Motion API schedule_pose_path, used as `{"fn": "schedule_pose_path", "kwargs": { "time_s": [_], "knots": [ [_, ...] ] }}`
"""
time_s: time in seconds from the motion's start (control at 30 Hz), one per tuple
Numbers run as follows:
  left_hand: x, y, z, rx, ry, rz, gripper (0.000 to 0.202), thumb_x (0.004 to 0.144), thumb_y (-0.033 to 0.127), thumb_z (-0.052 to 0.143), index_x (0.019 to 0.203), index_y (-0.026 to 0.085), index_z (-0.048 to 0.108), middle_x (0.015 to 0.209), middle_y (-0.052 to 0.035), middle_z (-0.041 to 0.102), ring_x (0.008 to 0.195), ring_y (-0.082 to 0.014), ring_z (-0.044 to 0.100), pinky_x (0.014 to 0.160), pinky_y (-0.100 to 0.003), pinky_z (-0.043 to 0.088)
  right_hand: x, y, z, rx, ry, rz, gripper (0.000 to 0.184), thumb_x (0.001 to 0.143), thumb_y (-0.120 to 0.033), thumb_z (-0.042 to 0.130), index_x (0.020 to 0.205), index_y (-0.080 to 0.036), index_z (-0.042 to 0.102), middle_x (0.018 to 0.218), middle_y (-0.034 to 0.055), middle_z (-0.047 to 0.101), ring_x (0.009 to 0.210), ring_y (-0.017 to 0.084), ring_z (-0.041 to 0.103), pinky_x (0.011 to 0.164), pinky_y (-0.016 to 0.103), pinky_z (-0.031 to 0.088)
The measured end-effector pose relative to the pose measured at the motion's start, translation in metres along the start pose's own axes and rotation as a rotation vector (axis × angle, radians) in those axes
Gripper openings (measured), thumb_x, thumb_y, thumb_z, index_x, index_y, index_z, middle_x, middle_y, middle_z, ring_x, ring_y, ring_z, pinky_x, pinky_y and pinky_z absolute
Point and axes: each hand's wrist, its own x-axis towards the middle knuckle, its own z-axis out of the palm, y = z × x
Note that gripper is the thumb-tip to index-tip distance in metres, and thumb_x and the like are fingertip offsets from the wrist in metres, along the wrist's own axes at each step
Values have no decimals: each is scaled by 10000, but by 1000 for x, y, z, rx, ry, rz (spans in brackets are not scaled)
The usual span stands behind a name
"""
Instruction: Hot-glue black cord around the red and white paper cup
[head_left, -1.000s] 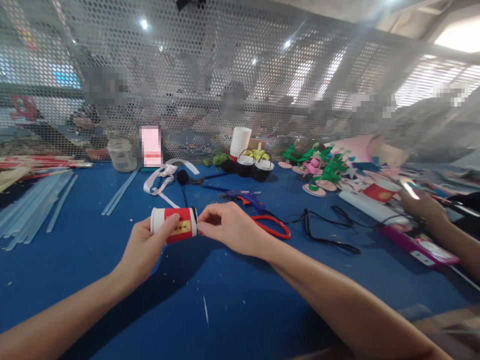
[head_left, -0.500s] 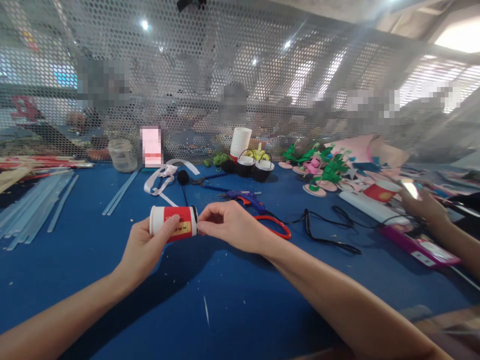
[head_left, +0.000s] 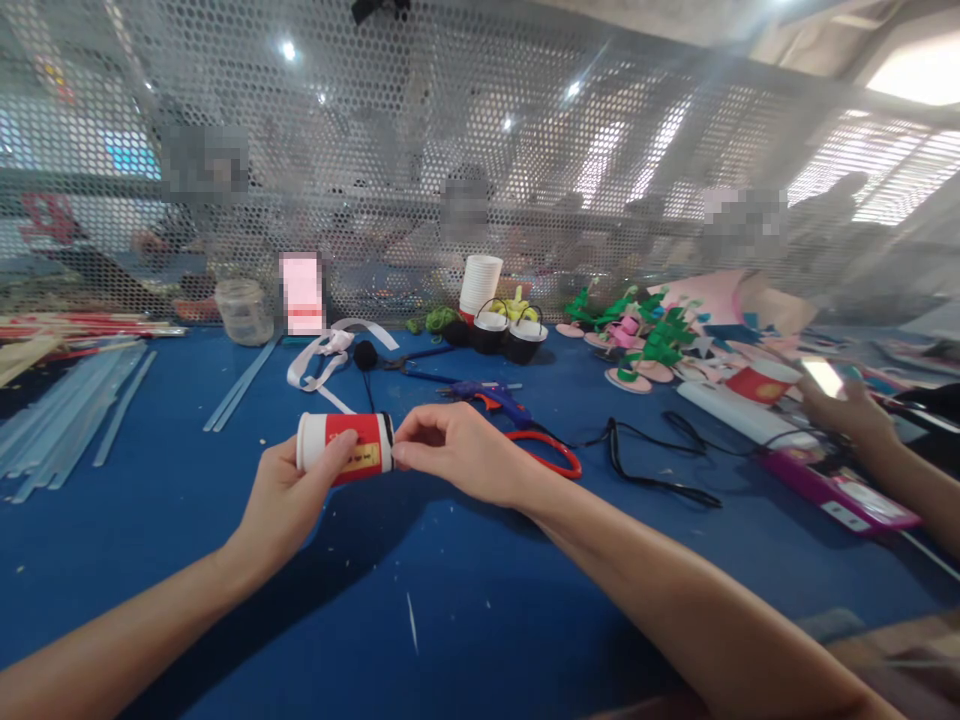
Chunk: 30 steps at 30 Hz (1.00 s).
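Now: paper cup (head_left: pixel 346 447) held sideways above the bench (head_left: pixel 187 480).
L hand (head_left: pixel 289 500) grips cup body; R hand (head_left: pixel 459 455) fingers pinch its dark end w/ scissors (head_left: pixel 547 452) just beyond; steady the cup, keep pinch tight.

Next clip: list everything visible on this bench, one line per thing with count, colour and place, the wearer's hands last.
paper cup: 1, red and white with a yellow label, on its side, held in both hands
scissors: 1, red handles, just right of the right hand
glue gun: 1, blue and orange, behind the right hand
black cable: 1, right of the scissors
glue sticks: many, clear, far left
jar: 1, clear, rear left by the mesh screen
ribbon: 1, white-pink, rear centre
white cups: a stack, rear centre
black buckets: 2, white rims
foam flowers: several, green and pink, rear right
table: blue
co-worker's hand: 1, far right
left hand: grips the cup's body
right hand: pinches the cup's end
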Motion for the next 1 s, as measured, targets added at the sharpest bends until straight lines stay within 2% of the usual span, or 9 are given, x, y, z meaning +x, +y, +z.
{"fn": "schedule_pose_path", "kwargs": {
  "time_s": [0.23, 0.3, 0.4, 0.57, 0.67, 0.8, 0.87, 1.0],
  "knots": [
    [-1, 9, 0, 55, -9, 36, 201, 632, 345, 638, 711, 163, 672, 638, -5, 670, 574, -141, 580, 552, -220, 450, 0, -3, -4, -15, -23, -56, 20, 690, -160, 528, 676, -146, 530, 612, -33, 519, 550, 69, 459, 521, 184, 371],
    [1, 15, 0, 21, -62, 14, 215, 626, 346, 645, 720, 155, 673, 635, -15, 673, 567, -144, 581, 547, -221, 449, -2, -5, -7, -77, 6, -106, 24, 694, -145, 521, 672, -148, 529, 623, -31, 523, 564, 72, 463, 538, 185, 378],
    [7, 24, -3, -164, -184, -69, 262, 642, 359, 632, 789, 146, 672, 671, -38, 684, 599, -148, 595, 597, -235, 459, -5, -8, -9, -199, 54, -223, 37, 709, -132, 514, 693, -146, 545, 669, -17, 553, 605, 79, 482, 583, 188, 389],
    [12, 32, -7, -280, -296, -214, 226, 661, 332, 616, 763, 143, 685, 657, -46, 684, 563, -130, 591, 549, -207, 445, -7, -8, -4, -440, 13, -392, 60, 724, -113, 508, 720, -144, 558, 736, 15, 581, 676, 106, 508, 655, 218, 385],
    [12, 30, -7, -265, -323, -220, 189, 641, 286, 644, 761, 144, 682, 652, -40, 686, 580, -131, 596, 577, -215, 453, -8, -9, -7, -463, -5, -388, 55, 736, -144, 521, 724, -148, 575, 736, 15, 601, 681, 108, 526, 654, 214, 388],
    [8, 25, -5, -255, -288, -205, 167, 618, 257, 671, 723, 128, 670, 634, -40, 683, 586, -137, 601, 613, -247, 471, -8, -14, -17, -388, 168, -292, 133, 792, -189, 453, 798, -155, 582, 789, 23, 623, 714, 110, 550, 641, 209, 403],
    [6, 21, -4, -231, -284, -197, 165, 613, 259, 676, 713, 129, 668, 619, -34, 678, 565, -132, 594, 596, -243, 470, -7, -15, -18, -390, 211, -275, 175, 814, -203, 416, 874, -155, 573, 864, 41, 624, 786, 126, 555, 692, 233, 410],
    [4, 15, -3, -140, -321, -144, 153, 614, 283, 670, 674, 143, 665, 578, -16, 663, 518, -122, 572, 540, -218, 448, -4, -12, -9, -382, 104, -271, 252, 842, -206, 357, 1001, -129, 537, 1014, 86, 594, 946, 151, 526, 828, 283, 384]
  ]
}}
